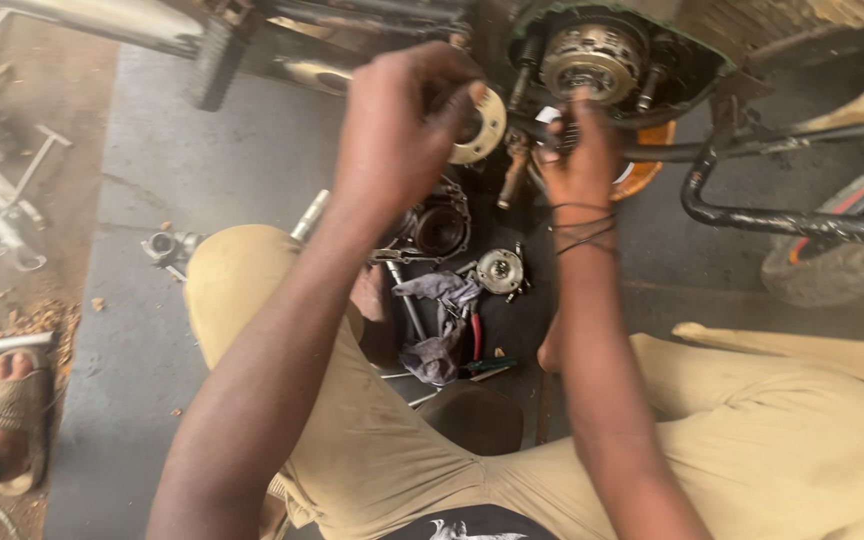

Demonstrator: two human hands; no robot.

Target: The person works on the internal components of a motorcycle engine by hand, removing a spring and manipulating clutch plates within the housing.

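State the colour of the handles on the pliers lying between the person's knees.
Red: the pliers beside the grey rag, best seen in the head view.

I see a grey concrete floor (202, 170) carrying everything here. Directly on it, between my knees, lie a crumpled grey rag (439, 325), red-handled pliers (475, 335), a round metal clutch part (500, 270) and a dark engine cover (440, 228). A small metal fitting (167, 246) sits further left, with wood shavings (37, 320) at the floor's dirt edge.
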